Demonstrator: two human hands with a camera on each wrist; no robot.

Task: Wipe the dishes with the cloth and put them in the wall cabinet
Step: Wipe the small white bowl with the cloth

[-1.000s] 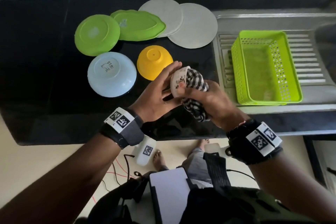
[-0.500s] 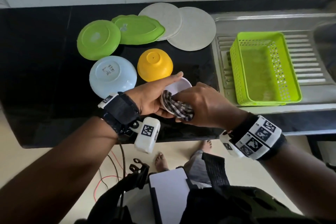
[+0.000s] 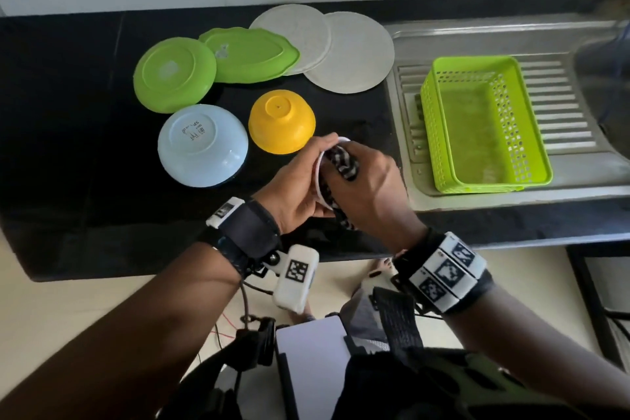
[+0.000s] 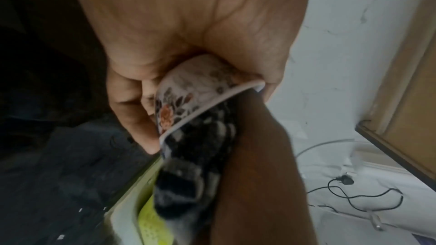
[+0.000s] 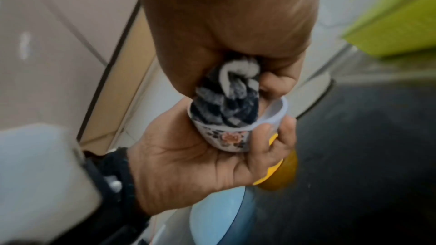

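Left hand (image 3: 296, 186): cups small white floral-printed bowl (image 5: 232, 137), now tipped on edge. Right hand (image 3: 370, 187): fingers curled on black-and-white checked cloth (image 5: 226, 103), now pushed inside bowl. Interior wipe under way; cabinet step pending.

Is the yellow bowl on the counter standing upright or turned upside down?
Upside down. In the head view the yellow bowl shows its flat base on top, and its wider rim rests on the black counter.

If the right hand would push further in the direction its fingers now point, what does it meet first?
The right hand presses the checked cloth into the small floral bowl, so it would first meet the bowl's inner bottom through the cloth, and behind that probably the left hand cupping the bowl.
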